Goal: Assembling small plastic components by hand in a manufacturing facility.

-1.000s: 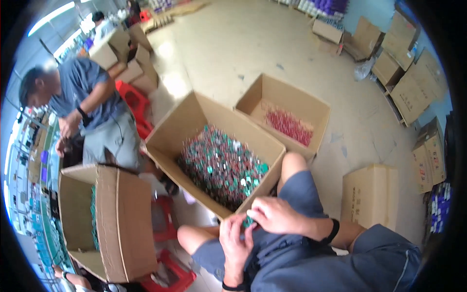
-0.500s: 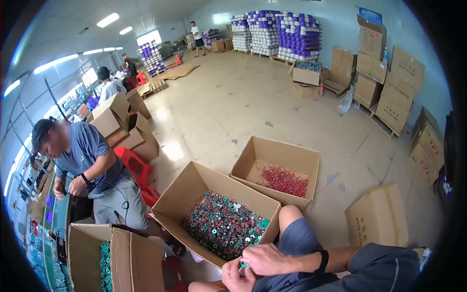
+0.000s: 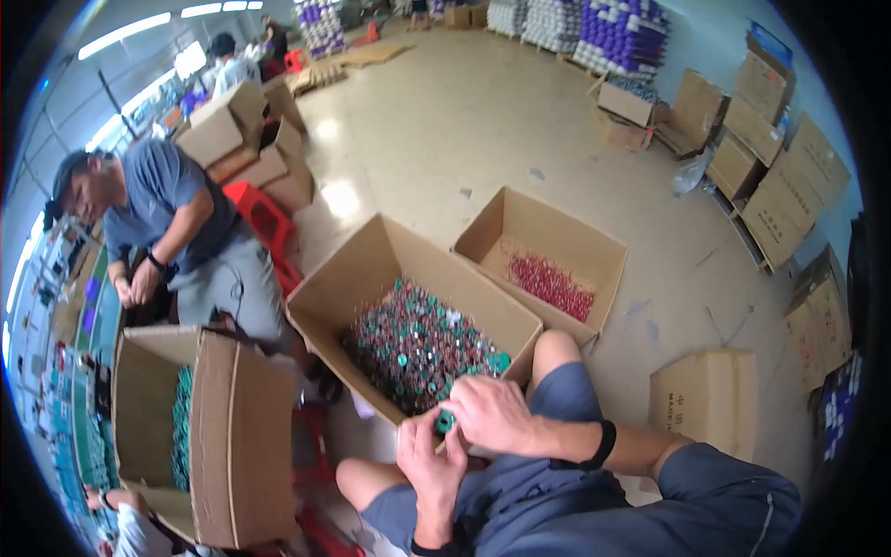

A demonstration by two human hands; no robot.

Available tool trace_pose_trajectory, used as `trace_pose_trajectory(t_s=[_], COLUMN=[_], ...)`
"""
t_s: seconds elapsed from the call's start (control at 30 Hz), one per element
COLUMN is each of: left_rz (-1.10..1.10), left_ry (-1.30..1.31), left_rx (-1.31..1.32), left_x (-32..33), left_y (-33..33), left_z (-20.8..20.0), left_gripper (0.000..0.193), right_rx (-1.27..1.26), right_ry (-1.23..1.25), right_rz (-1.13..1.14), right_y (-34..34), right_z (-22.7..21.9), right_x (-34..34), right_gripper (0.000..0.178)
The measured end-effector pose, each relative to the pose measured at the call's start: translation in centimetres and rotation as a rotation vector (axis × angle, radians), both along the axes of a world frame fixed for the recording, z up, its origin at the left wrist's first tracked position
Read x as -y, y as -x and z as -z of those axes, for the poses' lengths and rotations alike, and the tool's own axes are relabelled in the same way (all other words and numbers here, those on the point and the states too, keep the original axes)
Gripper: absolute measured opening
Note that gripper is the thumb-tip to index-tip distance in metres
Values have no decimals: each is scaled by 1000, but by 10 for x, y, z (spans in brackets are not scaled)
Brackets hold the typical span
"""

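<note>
Both hands, left hand [image 3: 429,464] and right hand [image 3: 492,413], pinch one green cap [image 3: 445,422]. Three open cardboard boxes nearby: green-parts box [image 3: 371,269], red-parts box [image 3: 557,227], left box [image 3: 241,436].

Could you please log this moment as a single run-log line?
left hand and right hand: together gripping small green round cap | beside: open cardboard box of green caps | co-worker: left
</note>
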State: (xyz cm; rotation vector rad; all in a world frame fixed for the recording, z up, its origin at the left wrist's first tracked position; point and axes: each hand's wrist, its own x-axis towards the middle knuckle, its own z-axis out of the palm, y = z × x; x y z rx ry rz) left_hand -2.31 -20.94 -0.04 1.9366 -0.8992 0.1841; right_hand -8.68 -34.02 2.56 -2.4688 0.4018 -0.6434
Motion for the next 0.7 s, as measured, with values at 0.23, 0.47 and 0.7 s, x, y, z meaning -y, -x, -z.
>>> trace_pose_trajectory(t_s=[0.23,0.47,0.7], left_rz=[-19,-37,-38], left_ry=[-32,-11,7], left_rx=[-54,-112,-114], left_x=[-7,-12,-8], left_y=[2,7,0], left_z=[4,6,11], left_gripper=[32,34,33], right_rx=[14,78,18], right_ry=[-164,-99,-204], right_rz=[12,-176,-157], right_y=[-3,1,-14], right_z=[10,10,17], right_x=[-5,-17,8], right_gripper=[22,13,17])
